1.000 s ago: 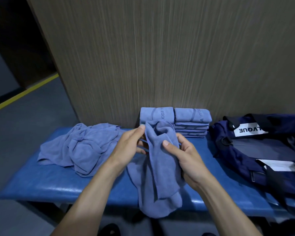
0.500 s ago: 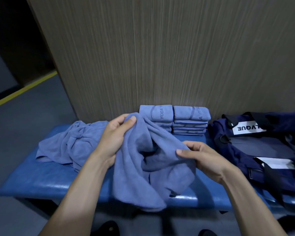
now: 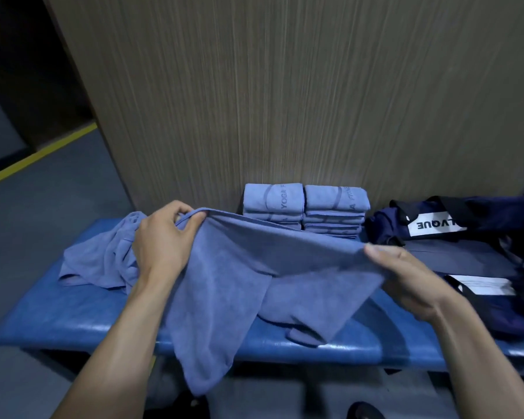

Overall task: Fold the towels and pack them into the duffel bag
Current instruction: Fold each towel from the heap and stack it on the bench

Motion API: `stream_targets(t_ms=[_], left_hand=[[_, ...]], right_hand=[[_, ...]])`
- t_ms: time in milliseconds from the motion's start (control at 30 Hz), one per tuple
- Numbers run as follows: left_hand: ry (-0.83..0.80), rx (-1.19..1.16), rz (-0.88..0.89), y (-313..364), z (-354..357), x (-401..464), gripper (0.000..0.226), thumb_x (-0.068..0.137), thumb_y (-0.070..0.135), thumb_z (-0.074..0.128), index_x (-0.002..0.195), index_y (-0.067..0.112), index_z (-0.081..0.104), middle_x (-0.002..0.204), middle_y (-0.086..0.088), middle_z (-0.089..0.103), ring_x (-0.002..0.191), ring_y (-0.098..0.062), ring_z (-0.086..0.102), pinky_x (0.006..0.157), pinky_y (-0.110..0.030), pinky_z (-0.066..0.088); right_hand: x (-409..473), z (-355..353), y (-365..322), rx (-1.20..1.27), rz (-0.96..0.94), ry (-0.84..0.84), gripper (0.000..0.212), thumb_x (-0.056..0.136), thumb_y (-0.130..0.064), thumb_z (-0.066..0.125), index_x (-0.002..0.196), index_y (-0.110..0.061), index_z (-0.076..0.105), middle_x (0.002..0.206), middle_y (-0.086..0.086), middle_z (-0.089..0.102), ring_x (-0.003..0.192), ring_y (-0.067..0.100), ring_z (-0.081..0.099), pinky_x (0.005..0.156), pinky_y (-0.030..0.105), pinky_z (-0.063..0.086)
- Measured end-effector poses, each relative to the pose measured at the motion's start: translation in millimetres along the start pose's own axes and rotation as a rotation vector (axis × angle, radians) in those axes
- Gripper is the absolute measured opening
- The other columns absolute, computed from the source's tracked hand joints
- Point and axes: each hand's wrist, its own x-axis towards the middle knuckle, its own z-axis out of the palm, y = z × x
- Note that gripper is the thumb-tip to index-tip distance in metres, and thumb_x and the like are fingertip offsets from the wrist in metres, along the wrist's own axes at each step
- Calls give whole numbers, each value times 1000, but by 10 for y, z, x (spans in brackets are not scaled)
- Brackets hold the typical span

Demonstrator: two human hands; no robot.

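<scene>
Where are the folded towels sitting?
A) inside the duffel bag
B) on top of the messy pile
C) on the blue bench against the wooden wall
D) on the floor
C: the folded towels sit in two neat stacks on the blue bench, right against the wooden wall, between the messy pile and the duffel bag.

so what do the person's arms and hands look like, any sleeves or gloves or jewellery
Both forearms are bare right down to the bottom edge of the head view, so no sleeve shows. The left hand and the right hand wear no gloves, and no watch, bracelet or ring is visible on either. The right hand is slightly blurred.
</scene>
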Motion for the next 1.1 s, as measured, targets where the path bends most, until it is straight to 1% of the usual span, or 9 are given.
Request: stream_targets(t_ms=[133, 233, 367, 467, 533, 633, 800, 933, 1100], left_hand=[[-28, 91, -26, -19, 10, -28, 15, 93, 39, 68, 88, 25, 69, 73, 12, 58, 76, -15, 52, 61, -31, 33], [-275, -123, -173, -30, 106, -30, 32, 91, 40, 71, 73, 14, 66, 63, 6, 55, 70, -18, 51, 57, -30, 31], [-770, -683, -276, 360, 134, -243, 51, 93, 43, 69, 71, 0, 51, 70, -8, 43, 69, -19, 36, 60, -34, 31], [-880, -750, -140, 611, 168, -390, 13, 99, 23, 64, 105, 12, 66, 69, -8, 58, 66, -17, 49, 57, -24, 42], [-977, -715, -52, 652, 204, -432, 34, 98, 24, 65, 132, 27, 58, 64, -8, 44, 63, -19, 38, 58, -22, 36], [-1067, -622, 55, 640, 211, -436, 29, 99, 25, 64, 129, 25, 63, 63, -1, 35, 61, -13, 32, 60, -17, 33], [-972, -299, 189, 552, 258, -409, 13, 97, 33, 65, 86, 25, 65, 53, 14, 42, 53, -4, 36, 60, -29, 31], [-543, -152, 102, 462, 286, -330, 12, 95, 35, 61, 86, 26, 62, 59, 18, 56, 64, -3, 53, 64, -31, 45], [-333, -71, 24, 419, 215, -258, 11, 98, 37, 59, 90, 29, 61, 68, 12, 60, 72, -8, 56, 59, -30, 40]], right_hand=[[-68, -17, -139, 604, -39, 74, 52, 75, -39, 75, 112, -2, 75, 114, 18, 72, 107, 30, 68, 95, 39, 56], [-33, 80, -146, 672, -13, 77, 30, 83, -32, 67, 103, -12, 78, 102, 12, 72, 92, 24, 72, 83, 33, 59], [102, 440, -58, 242, -39, -26, 32, 91, -10, 62, 121, -8, 70, 121, 17, 71, 102, 24, 67, 90, 32, 53], [142, 720, 3, -99, -131, -69, 26, 95, -2, 62, 115, -13, 75, 115, 10, 75, 101, 13, 67, 93, 28, 51], [153, 834, 17, -230, -185, -113, 24, 97, -3, 61, 112, -15, 76, 110, 1, 77, 99, 6, 66, 89, 20, 50], [176, 883, 6, -284, -235, -110, 22, 98, -3, 61, 108, -12, 77, 106, 1, 78, 100, 9, 68, 91, 26, 51], [198, 826, 15, -216, -241, -51, 19, 96, -6, 66, 109, -16, 77, 95, 11, 76, 93, 15, 67, 87, 29, 51], [193, 670, 9, -390, -227, -71, 6, 93, -18, 73, 89, -13, 72, 76, 8, 69, 71, 17, 58, 69, 39, 44], [155, 552, -25, -252, -265, 61, 33, 93, -13, 71, 63, -15, 57, 61, -5, 47, 61, 8, 43, 61, 16, 37]])
